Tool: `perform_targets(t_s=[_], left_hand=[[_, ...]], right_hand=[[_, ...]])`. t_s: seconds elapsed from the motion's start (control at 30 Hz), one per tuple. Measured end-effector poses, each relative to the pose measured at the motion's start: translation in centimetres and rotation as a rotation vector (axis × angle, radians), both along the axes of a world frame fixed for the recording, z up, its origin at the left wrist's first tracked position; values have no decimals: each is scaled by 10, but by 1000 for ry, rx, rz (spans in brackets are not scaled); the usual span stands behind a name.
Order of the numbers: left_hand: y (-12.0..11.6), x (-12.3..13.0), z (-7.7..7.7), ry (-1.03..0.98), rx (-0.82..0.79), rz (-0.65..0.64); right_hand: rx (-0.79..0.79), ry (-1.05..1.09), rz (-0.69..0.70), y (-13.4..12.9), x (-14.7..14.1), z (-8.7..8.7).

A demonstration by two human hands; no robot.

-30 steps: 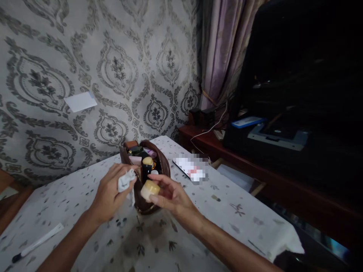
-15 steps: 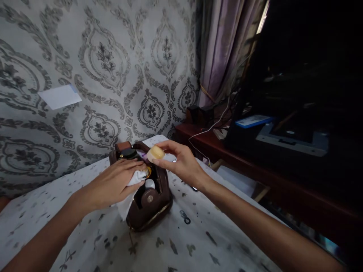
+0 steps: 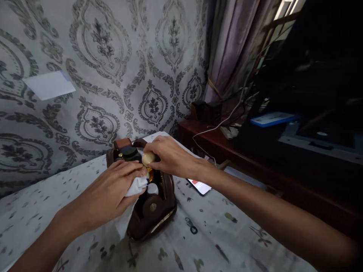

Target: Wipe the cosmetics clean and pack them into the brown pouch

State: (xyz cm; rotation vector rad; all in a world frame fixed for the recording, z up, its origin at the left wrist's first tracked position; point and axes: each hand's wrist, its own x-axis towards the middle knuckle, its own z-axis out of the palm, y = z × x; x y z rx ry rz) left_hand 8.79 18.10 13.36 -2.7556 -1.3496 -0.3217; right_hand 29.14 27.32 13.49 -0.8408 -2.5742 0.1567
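Note:
A dark brown zippered bag (image 3: 161,209) stands unzipped on the patterned cloth, with several containers inside. My right hand (image 3: 170,156) pinches a small round cream-coloured jar or lid (image 3: 148,159) over the bag's opening. Close beside it, my left hand (image 3: 113,185) holds a crumpled white cloth or tissue (image 3: 137,186), whose lower end hangs down the bag's near left side. Below the fingers a white round cap (image 3: 152,189) and an amber-coloured item (image 3: 150,174) show within the bag. A dark round lid (image 3: 128,152) sits toward its back.
A lit phone (image 3: 202,187) lies on the tablecloth (image 3: 210,234) under my right forearm. To the right stands a dark red wooden desk (image 3: 210,139) with a white cable (image 3: 215,126) and a large dark screen (image 3: 317,83). Patterned wallpaper (image 3: 153,68) rises behind the bag.
My right hand has lowered the cream-coloured piece down and left into the bag's opening. My left hand stays at the bag with the white cloth. The phone shows more now.

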Motion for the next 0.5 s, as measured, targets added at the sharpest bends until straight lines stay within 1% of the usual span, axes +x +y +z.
perform_targets(t_s=[0.1,0.3,0.5], left_hand=[[-1,1,3,10,-16,10],[-2,1,3,-5,-15,4],[-2,0,0,-9,-8,6]], right_hand=[[34,-83,26,1,-1,2],[74,-214,8,-2,-6,8],[89,-273,-21,-2,-11,13]])
